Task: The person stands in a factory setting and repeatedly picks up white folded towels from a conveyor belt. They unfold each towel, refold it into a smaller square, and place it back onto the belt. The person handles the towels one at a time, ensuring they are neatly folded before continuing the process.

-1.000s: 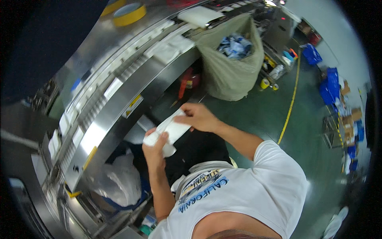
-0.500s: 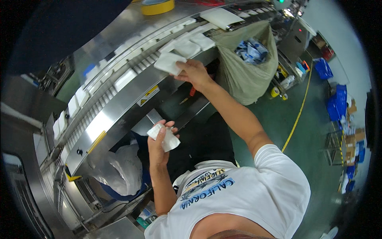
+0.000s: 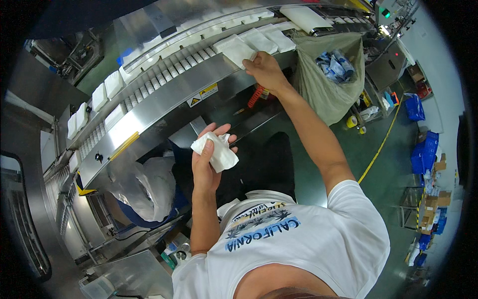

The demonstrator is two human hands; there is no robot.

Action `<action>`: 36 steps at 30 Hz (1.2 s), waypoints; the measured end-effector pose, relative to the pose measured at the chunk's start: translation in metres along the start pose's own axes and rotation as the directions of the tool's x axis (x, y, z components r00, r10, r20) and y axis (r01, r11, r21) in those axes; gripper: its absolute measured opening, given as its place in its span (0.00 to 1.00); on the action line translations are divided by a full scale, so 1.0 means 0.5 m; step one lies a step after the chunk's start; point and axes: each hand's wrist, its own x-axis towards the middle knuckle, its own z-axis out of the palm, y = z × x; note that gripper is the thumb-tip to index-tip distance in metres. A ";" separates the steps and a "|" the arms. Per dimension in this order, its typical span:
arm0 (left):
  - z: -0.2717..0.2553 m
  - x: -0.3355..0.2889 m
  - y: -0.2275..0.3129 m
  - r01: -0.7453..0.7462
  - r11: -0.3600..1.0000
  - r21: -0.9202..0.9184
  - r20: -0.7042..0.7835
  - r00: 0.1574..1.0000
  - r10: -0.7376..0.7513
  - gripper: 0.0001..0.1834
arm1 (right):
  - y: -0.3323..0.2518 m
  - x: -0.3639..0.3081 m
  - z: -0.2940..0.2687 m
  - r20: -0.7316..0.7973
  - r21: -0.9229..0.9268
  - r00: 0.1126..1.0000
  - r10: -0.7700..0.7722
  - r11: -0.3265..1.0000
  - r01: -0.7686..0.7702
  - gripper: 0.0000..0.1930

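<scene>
My left hand (image 3: 203, 162) is held low in front of my body, with thumb and fingers closed around a crumpled white wipe (image 3: 222, 155). Farther off and to the right, my right hand (image 3: 269, 72) pinches the near corner of a flat, folded white wipe (image 3: 233, 49). That wipe rests at the near edge of the roller conveyor (image 3: 172, 74). Beside it to the right lie more folded wipes (image 3: 260, 40), close together.
White folded stacks (image 3: 114, 83) stand along the conveyor's left part. A large greenish sack (image 3: 321, 94) with blue-and-white packets hangs right of my right hand. Below the conveyor are a coiled red hose (image 3: 255, 95) and a clear plastic bag (image 3: 158, 192) in a blue bin.
The view has shifted. My right hand has set the folded wipe against the conveyor edge beside the others, still pinching its corner. My left hand keeps hold of the crumpled wipe.
</scene>
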 end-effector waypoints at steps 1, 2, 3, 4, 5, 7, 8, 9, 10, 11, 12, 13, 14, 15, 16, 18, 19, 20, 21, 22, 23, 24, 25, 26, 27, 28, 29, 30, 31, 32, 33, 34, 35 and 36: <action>0.002 0.003 0.000 0.004 1.000 -0.010 0.001 1.000 -0.004 0.35 | -0.002 -0.003 0.005 0.002 0.099 1.000 0.023 0.995 -0.023 0.16; 0.003 0.003 -0.002 0.007 1.000 -0.008 -0.007 1.000 -0.007 0.35 | -0.005 -0.005 0.012 0.008 0.197 0.999 0.046 0.979 -0.046 0.14; 0.002 0.000 -0.005 0.010 1.000 -0.012 -0.011 1.000 -0.010 0.35 | -0.009 -0.006 0.022 0.001 0.286 0.996 0.089 0.954 -0.086 0.14; 0.003 0.000 -0.007 0.012 1.000 -0.013 -0.009 1.000 -0.012 0.35 | -0.009 -0.001 0.032 -0.009 0.374 0.992 0.130 0.920 -0.117 0.13; 0.009 0.001 -0.010 0.020 1.000 -0.015 0.009 1.000 -0.020 0.36 | -0.001 0.006 0.033 -0.030 0.457 0.985 0.169 0.879 -0.136 0.12; 0.036 0.004 -0.017 0.049 0.998 -0.025 0.035 0.998 -0.048 0.36 | 0.097 0.039 0.027 -0.204 0.102 0.965 -0.164 0.977 0.188 0.06; 0.031 0.004 -0.019 0.029 0.999 -0.020 0.042 0.999 -0.029 0.36 | 0.101 0.047 0.042 -0.231 0.085 0.964 -0.131 0.984 0.154 0.06; 0.023 0.007 -0.024 0.025 0.999 -0.035 0.059 0.998 -0.023 0.36 | 0.100 0.055 0.048 -0.263 0.065 0.959 -0.101 0.990 0.122 0.06; 0.008 -0.002 -0.021 -0.009 0.999 -0.050 0.036 0.999 0.011 0.36 | 0.049 0.030 0.072 -0.223 -0.024 0.969 -0.107 0.994 0.105 0.08; 0.009 -0.002 -0.025 -0.013 0.997 -0.070 0.055 0.998 0.017 0.36 | 0.050 0.025 0.062 -0.275 -0.120 0.948 -0.162 0.984 0.133 0.10; 0.008 -0.006 -0.025 -0.018 0.997 -0.076 0.050 0.998 0.022 0.36 | 0.034 0.005 0.055 -0.260 -0.145 0.946 -0.193 0.976 0.160 0.12; 0.012 -0.009 -0.026 -0.021 0.996 -0.083 0.047 0.999 0.025 0.37 | 0.020 -0.014 0.036 -0.243 -0.103 0.960 -0.141 0.988 0.119 0.17; 0.009 -0.009 -0.027 -0.017 0.996 -0.084 0.045 0.999 0.021 0.37 | -0.011 -0.048 0.020 -0.229 -0.391 0.933 -0.277 0.904 0.172 0.18; 0.007 -0.012 -0.027 -0.007 0.996 -0.085 0.035 0.999 0.010 0.37 | -0.044 -0.087 0.004 -0.190 -0.439 0.923 -0.336 0.870 0.226 0.17; 0.006 -0.009 -0.034 -0.010 0.996 -0.094 0.044 0.999 0.014 0.38 | -0.074 -0.129 -0.020 -0.149 -0.488 0.909 -0.390 0.829 0.275 0.15; 0.013 0.008 -0.043 -0.034 0.995 -0.097 0.050 0.998 0.039 0.38 | -0.107 -0.193 -0.058 0.088 -0.337 0.953 -0.289 0.892 0.301 0.17; 0.019 0.011 -0.048 -0.056 0.994 -0.094 0.040 0.997 0.060 0.39 | -0.130 -0.241 -0.063 0.052 -0.138 0.912 -0.407 0.902 0.410 0.13; 0.022 0.010 -0.051 -0.074 0.994 -0.086 0.024 0.997 0.076 0.39 | -0.156 -0.279 -0.069 0.131 -0.067 0.924 -0.358 0.927 0.369 0.12; 0.028 0.013 -0.057 -0.088 0.991 -0.105 0.049 0.994 0.093 0.38 | -0.149 -0.311 -0.066 0.188 0.031 0.901 -0.391 0.919 0.393 0.13; 0.031 0.022 -0.063 -0.114 0.986 -0.121 0.060 0.991 0.122 0.37 | -0.155 -0.340 -0.064 0.290 0.046 0.898 -0.329 0.943 0.331 0.14; 0.034 0.030 -0.068 -0.138 0.981 -0.136 0.070 0.986 0.149 0.37 | -0.161 -0.364 -0.064 0.390 0.055 0.882 -0.264 0.963 0.264 0.15; 0.040 0.038 -0.076 -0.157 0.974 -0.162 0.098 0.980 0.174 0.37 | -0.149 -0.378 -0.058 0.348 0.013 0.874 -0.339 0.934 0.357 0.16; 0.046 0.042 -0.078 -0.137 0.966 -0.221 0.152 0.973 0.173 0.35 | -0.131 -0.388 -0.045 0.313 -0.025 0.854 -0.415 0.896 0.444 0.16; 0.044 0.047 -0.084 -0.119 0.953 -0.280 0.180 0.968 0.173 0.34 | -0.124 -0.397 -0.034 0.282 -0.060 0.823 -0.493 0.847 0.528 0.16; 0.038 0.053 -0.090 -0.101 0.936 -0.336 0.205 0.963 0.177 0.33 | -0.118 -0.397 -0.029 0.288 -0.060 0.817 -0.500 0.842 0.536 0.18; 0.029 0.050 -0.087 -0.075 0.909 -0.411 0.206 0.963 0.173 0.32 | -0.115 -0.388 -0.024 0.310 -0.044 0.805 -0.507 0.837 0.545 0.20; 0.024 0.051 -0.083 -0.075 0.900 -0.429 0.204 0.963 0.178 0.32 | -0.112 -0.379 -0.019 0.342 -0.023 0.789 -0.510 0.835 0.550 0.23; 0.017 0.048 -0.081 -0.058 0.902 -0.429 0.106 0.988 0.114 0.31 | -0.122 -0.366 -0.027 0.390 -0.055 0.768 -0.508 0.820 0.570 0.23; 0.007 0.045 -0.079 -0.058 0.893 -0.446 0.138 0.981 0.133 0.31 | -0.138 -0.352 -0.034 0.439 -0.061 0.736 -0.515 0.800 0.596 0.24; 0.028 0.039 -0.071 0.021 0.854 -0.520 0.188 0.978 0.090 0.31 | -0.124 -0.345 -0.038 0.415 -0.065 0.737 -0.534 0.790 0.610 0.24; 0.016 0.038 -0.070 0.078 0.830 -0.552 0.282 0.954 0.097 0.31 | -0.115 -0.344 -0.035 0.398 -0.061 0.727 -0.559 0.775 0.629 0.23; 0.003 0.035 -0.073 0.118 0.817 -0.564 0.334 0.938 0.094 0.31 | -0.122 -0.345 -0.036 0.389 -0.045 0.742 -0.546 0.793 0.608 0.21; 0.001 0.023 -0.064 0.100 0.829 -0.551 0.349 0.929 0.120 0.31 | -0.137 -0.340 -0.033 0.387 -0.031 0.747 -0.540 0.802 0.596 0.20; 0.001 0.009 -0.055 0.082 0.817 -0.570 0.344 0.927 0.148 0.31 | -0.148 -0.341 -0.032 0.348 0.088 0.812 -0.467 0.879 0.468 0.19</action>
